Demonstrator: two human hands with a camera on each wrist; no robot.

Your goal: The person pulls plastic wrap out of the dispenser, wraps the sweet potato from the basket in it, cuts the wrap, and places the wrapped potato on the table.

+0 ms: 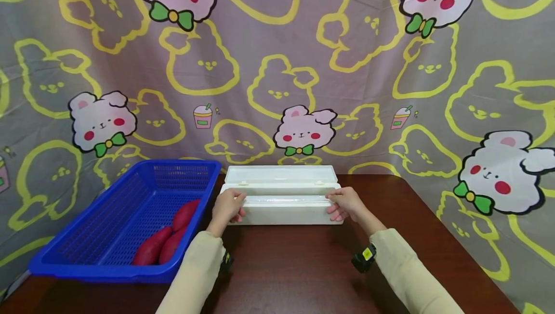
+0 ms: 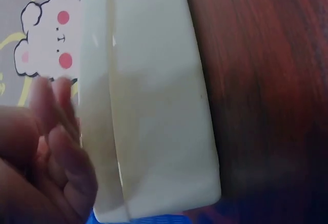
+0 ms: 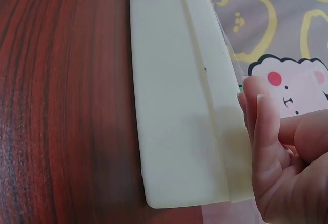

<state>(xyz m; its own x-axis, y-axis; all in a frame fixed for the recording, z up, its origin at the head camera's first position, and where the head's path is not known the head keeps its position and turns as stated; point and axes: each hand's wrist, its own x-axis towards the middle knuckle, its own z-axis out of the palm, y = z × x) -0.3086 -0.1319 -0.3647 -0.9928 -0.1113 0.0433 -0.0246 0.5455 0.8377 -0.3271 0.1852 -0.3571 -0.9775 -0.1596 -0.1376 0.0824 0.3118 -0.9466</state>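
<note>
White box (image 1: 286, 215) with clear film (image 1: 286, 200), right between the two hands.
One long box sits on the bench (image 1: 286, 270), its one lid (image 1: 281, 174) tipped up behind the hands; the left hand (image 1: 228, 206) and right hand (image 1: 346, 204) each seem to pinch one end of the film. Film should be light, floppy, clingy and easy to tear, so hold both corners; the box looks hard and smooth, best held by its ends. Left of the left hand, one blue basket (image 1: 108, 271) has three red sweet potatoes (image 1: 152, 246).
</note>
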